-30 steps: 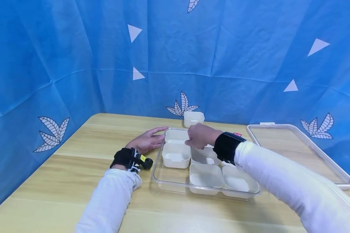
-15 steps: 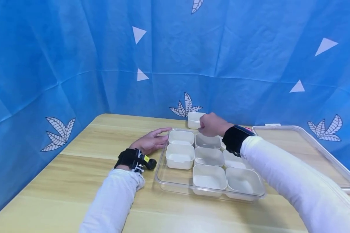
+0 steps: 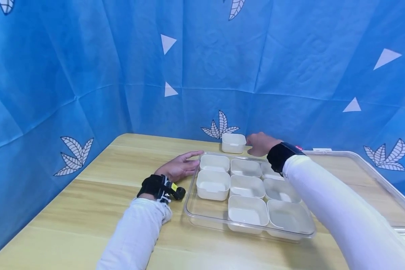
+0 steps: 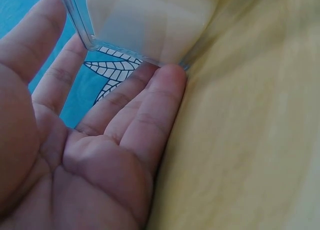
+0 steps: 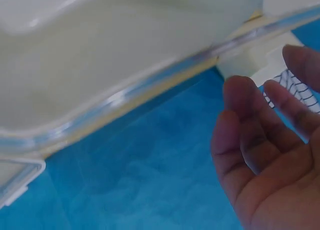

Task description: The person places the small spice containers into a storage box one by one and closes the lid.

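Note:
A clear shallow tray (image 3: 207, 208) holds several small white square boxes, among them one (image 3: 213, 183) at its left side. My left hand (image 3: 179, 167) lies at the tray's back left corner, fingers extended. In the left wrist view its fingertips (image 4: 170, 79) meet the tray's lower edge. Behind the tray, a single white box (image 3: 234, 143) stands on the table by the curtain. My right hand (image 3: 261, 143) is just right of that box, fingers loosely bent. The right wrist view shows nothing in its palm, with the white box (image 5: 255, 64) just beyond the fingertips.
To the right lies a clear rectangular lid (image 3: 382, 182) with a pale rim, partly behind my right sleeve (image 3: 337, 206). A blue patterned curtain (image 3: 206, 56) borders the wooden table (image 3: 87, 217) at the back and left. The tray's front left part shows bare bottom.
My right hand has moved from over the tray's back row to beside the loose white box, uncovering the boxes in that row. The left hand stays at the tray corner. The head view shifted slightly.

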`<state>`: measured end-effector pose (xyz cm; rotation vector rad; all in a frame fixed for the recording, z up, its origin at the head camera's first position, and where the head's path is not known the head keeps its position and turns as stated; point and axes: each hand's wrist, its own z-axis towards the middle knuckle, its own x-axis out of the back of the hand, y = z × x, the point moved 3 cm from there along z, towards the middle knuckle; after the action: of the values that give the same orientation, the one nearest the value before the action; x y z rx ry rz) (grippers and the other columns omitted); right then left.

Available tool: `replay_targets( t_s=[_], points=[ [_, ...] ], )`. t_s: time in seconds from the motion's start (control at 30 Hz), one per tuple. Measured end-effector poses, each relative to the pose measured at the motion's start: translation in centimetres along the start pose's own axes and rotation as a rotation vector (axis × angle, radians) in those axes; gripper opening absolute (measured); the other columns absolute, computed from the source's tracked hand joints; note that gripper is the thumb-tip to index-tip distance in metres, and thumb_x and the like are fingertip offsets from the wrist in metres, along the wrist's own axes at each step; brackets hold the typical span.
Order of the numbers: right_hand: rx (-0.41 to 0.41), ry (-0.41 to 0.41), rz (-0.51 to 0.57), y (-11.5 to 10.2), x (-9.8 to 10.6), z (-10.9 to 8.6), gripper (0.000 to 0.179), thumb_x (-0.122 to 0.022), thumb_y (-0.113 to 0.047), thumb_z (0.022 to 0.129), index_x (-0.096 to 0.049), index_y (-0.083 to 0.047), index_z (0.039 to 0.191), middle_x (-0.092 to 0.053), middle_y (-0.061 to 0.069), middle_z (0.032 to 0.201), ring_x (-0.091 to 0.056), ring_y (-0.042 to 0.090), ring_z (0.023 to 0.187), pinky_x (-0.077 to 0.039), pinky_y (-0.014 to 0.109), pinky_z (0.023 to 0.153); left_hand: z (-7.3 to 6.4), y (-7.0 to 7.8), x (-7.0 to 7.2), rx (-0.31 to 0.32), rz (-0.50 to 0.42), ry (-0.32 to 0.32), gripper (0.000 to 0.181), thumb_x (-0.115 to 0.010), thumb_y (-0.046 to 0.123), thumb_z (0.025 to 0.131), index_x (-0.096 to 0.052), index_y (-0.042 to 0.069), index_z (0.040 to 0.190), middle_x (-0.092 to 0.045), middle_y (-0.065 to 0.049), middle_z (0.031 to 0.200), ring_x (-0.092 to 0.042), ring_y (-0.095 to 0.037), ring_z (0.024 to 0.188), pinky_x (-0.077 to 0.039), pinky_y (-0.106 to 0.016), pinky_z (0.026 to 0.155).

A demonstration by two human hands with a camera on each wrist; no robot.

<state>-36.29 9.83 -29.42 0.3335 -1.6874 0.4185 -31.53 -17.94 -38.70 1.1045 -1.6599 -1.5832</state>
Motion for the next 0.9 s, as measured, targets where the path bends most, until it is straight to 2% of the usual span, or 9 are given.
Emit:
replay_targets(
  t_s=[0.17, 0.37, 0.6, 0.73, 0.9],
  points=[
    [-0.062, -0.069, -0.006, 0.0, 0.1, 0.2, 0.041, -0.060, -0.016, 0.094, -0.056, -0.001, 0.132, -0.056, 0.020, 0.132, -0.052, 0.039, 0.119, -0.044, 0.057, 0.096, -0.2, 0.1, -0.1, 0.004, 0.007, -0.002, 0.055, -0.049, 0.006, 0.101, -0.029, 0.010, 0.153, -0.039, -0.019, 0.148, -0.040, -0.030, 0.134, -0.035, -0.039, 0.109],
    [-0.092, -0.116, -0.027, -0.3, -0.2, 0.8, 0.046, -0.058, -0.016, 0.095, -0.050, -0.006, 0.139, -0.051, 0.020, 0.138, -0.045, 0.039, 0.126, -0.041, 0.058, 0.098, -0.2, 0.1, -0.2, 0.001, 0.010, -0.004, 0.055, -0.048, 0.007, 0.102, -0.027, 0.009, 0.153, -0.035, -0.021, 0.149, -0.036, -0.033, 0.136, -0.033, -0.041, 0.110],
    [-0.171, -0.158, -0.010, -0.5, -0.4, 0.7, 0.056, -0.059, -0.014, 0.094, -0.042, -0.013, 0.148, -0.045, 0.021, 0.144, -0.039, 0.042, 0.132, -0.036, 0.066, 0.099, -0.1, 0.1, -0.2, 0.016, 0.013, 0.007, 0.056, -0.051, 0.007, 0.101, -0.030, 0.010, 0.152, -0.036, -0.018, 0.150, -0.036, -0.031, 0.137, -0.033, -0.040, 0.110],
    [-0.156, -0.170, -0.024, -0.6, -0.3, 0.8, 0.052, -0.060, -0.015, 0.093, -0.048, -0.013, 0.144, -0.047, 0.021, 0.141, -0.041, 0.040, 0.129, -0.038, 0.064, 0.098, -0.1, 0.1, -0.1, 0.020, 0.014, 0.010, 0.056, -0.050, 0.007, 0.101, -0.029, 0.010, 0.153, -0.036, -0.018, 0.150, -0.036, -0.031, 0.137, -0.034, -0.039, 0.109],
    [-0.097, -0.149, -0.072, -0.3, -0.4, 1.3, 0.031, -0.061, -0.016, 0.092, -0.061, -0.008, 0.122, -0.061, 0.014, 0.120, -0.054, 0.031, 0.105, -0.047, 0.053, 0.086, -0.1, 0.2, -0.1, 0.024, 0.010, 0.012, 0.056, -0.051, 0.006, 0.101, -0.029, 0.010, 0.153, -0.036, -0.020, 0.149, -0.037, -0.032, 0.136, -0.035, -0.039, 0.108]
  ],
)
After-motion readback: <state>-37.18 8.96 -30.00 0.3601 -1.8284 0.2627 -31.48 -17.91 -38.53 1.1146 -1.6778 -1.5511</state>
